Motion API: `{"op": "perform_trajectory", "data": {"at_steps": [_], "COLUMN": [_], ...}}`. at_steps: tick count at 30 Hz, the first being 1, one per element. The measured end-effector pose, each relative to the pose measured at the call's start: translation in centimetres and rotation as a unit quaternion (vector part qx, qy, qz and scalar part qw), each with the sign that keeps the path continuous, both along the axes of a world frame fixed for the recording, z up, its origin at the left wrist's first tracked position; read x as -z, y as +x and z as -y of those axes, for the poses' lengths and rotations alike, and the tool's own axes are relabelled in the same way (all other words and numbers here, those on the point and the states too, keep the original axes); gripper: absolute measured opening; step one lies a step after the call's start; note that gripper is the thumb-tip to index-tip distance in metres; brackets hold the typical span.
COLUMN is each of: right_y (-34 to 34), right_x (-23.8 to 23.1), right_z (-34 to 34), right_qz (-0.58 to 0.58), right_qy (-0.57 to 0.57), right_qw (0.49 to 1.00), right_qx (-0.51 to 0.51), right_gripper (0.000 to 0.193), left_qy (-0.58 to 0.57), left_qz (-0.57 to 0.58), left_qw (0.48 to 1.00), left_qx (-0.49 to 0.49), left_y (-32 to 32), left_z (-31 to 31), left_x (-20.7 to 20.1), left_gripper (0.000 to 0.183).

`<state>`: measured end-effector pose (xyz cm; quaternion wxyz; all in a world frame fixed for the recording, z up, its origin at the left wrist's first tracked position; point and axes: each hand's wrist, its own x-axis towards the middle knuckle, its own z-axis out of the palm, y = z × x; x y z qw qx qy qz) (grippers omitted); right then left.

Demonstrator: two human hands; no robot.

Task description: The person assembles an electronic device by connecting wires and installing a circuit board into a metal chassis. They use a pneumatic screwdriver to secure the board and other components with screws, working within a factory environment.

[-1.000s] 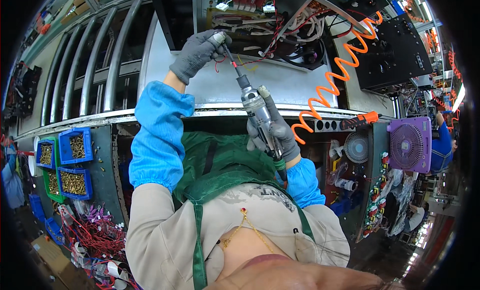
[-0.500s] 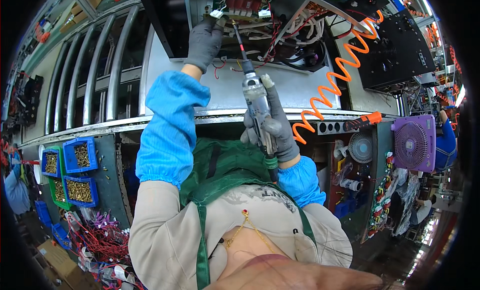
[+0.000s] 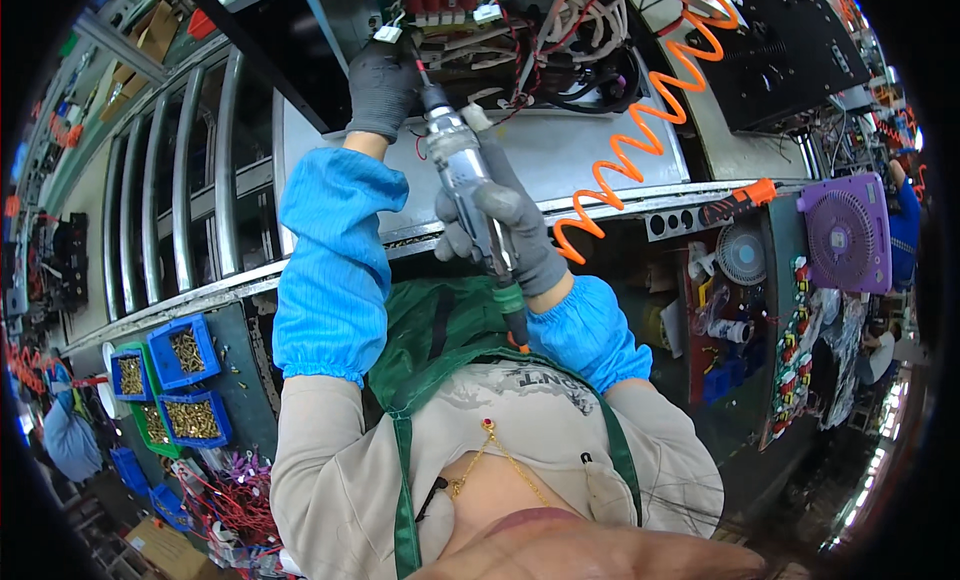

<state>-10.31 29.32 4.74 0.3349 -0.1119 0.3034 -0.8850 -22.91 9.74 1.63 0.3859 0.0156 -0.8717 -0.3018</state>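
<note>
My right hand, in a grey glove, is wrapped round a silver air screwdriver. The tool points away from me, slightly leftward, its bit running into an open black equipment case. My left hand, also gloved in grey, is inside the case beside the bit. Its fingers look curled together; whatever they pinch is hidden in shadow. A white plug connector hangs just above those fingers, and another white connector is farther right. Bundled white cables and red wires lie within the case.
An orange coiled air hose crosses the right side. Metal rollers lie left of the case. Blue bins of brass screws stand at lower left. An orange-tipped tool and purple fan are at right.
The screwdriver has moved left and closer to my left hand, and less of its bit shows. The whole view has shifted a little. Both hands stay at the case.
</note>
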Motion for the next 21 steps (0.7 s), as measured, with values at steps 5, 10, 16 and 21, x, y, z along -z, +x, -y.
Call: {"op": "perform_trajectory", "data": {"at_steps": [5, 10, 16, 21], "right_y": [-0.6, -1.1, 0.6, 0.6], "right_x": [0.4, 2.3, 0.5, 0.2], "right_z": [1.7, 2.0, 3.9, 4.1], "right_qz": [-0.037, 0.085, 0.037, 0.047], "right_qy": [0.037, -0.235, -0.11, -0.132], "right_qw": [0.998, 0.967, 0.993, 0.99], "right_qx": [0.038, -0.044, 0.015, 0.017], "right_gripper": [0.08, 0.077, 0.075, 0.076], "left_qy": [-0.167, -0.021, 0.007, -0.034], "left_qz": [0.08, 0.056, 0.026, 0.061], "left_qw": [0.983, 0.998, 0.997, 0.993], "left_qx": [-0.019, -0.014, -0.074, -0.09], "left_y": [-0.7, -0.8, -1.4, -3.4], "left_z": [1.4, 0.7, -0.5, 1.3], "left_x": [0.3, 0.5, 0.6, 2.2], "left_gripper": [0.027, 0.025, 0.031, 0.031]}}
